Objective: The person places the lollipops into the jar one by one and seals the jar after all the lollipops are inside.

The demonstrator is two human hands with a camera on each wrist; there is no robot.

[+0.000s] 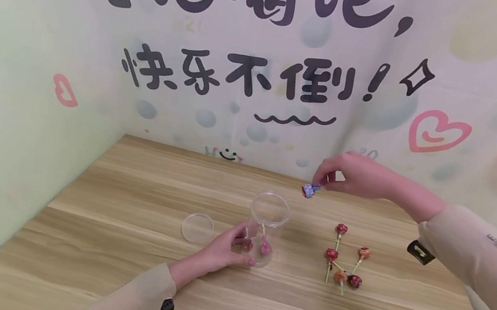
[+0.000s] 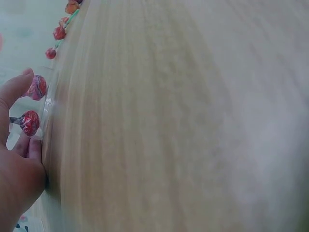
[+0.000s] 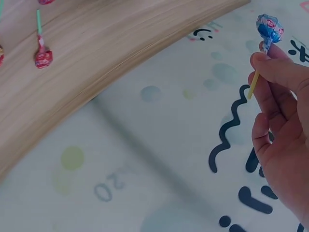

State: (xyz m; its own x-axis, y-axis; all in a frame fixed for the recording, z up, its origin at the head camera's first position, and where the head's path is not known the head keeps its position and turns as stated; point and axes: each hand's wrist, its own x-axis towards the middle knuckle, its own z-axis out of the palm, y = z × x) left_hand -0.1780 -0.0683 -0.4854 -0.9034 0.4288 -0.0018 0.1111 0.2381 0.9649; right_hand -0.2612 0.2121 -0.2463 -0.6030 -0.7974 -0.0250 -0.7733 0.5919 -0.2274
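Note:
A blue-wrapped lollipop point(image 1: 308, 190) hangs head down from my right hand point(image 1: 356, 173), above the table and to the right of a clear plastic jar point(image 1: 270, 210). In the right wrist view, thumb and finger pinch the yellow stick of that lollipop point(image 3: 269, 30) just below its wrapper. My left hand point(image 1: 229, 249) curls round the lower part of the jar, which stands upright with its mouth uncovered. Inside the jar are a pink lollipop point(image 1: 266, 248) and a red one point(image 1: 248, 245). Both heads also show beside my left hand point(image 2: 21, 169) in the left wrist view.
A clear round lid point(image 1: 197, 227) lies on the wooden table point(image 1: 116, 253) left of the jar. Several red and orange lollipops point(image 1: 332, 254) lie loosely grouped to the right of it. A printed cloth wall point(image 1: 232, 136) rises behind the table's back edge.

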